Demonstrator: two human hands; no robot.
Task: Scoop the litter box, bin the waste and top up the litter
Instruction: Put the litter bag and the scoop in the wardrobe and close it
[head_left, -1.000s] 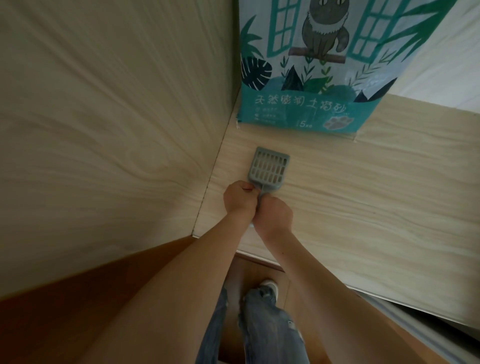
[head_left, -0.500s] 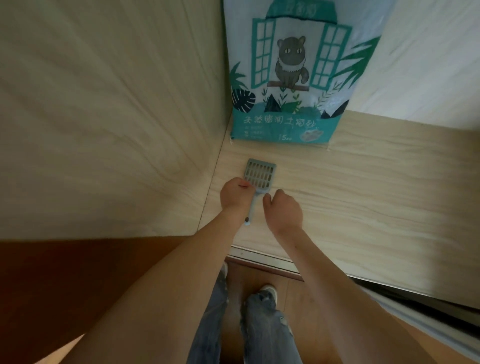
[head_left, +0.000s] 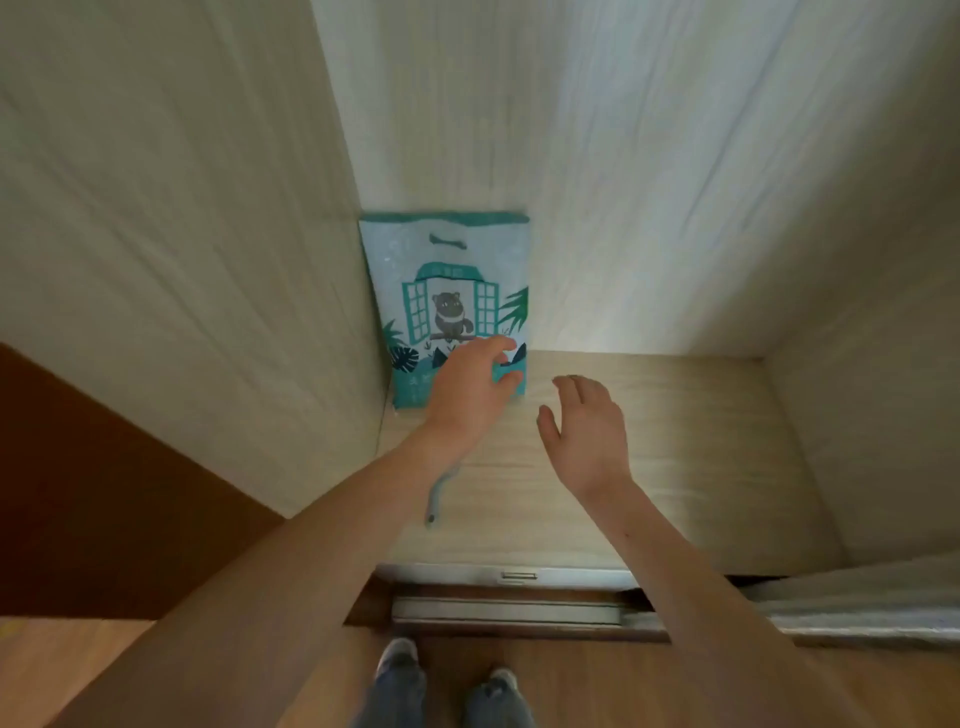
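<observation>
Soft daylight from the right, motion blur, edges bent wide

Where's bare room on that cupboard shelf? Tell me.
Free: the shelf from the right hand across to the right wall. Crowded: the left corner, with the litter bag, the left hand in front of it and the scoop handle.

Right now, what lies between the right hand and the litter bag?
Nothing: in the head view only bare shelf shows between the right hand and the litter bag. The left hand is at the bag's lower front.
</observation>
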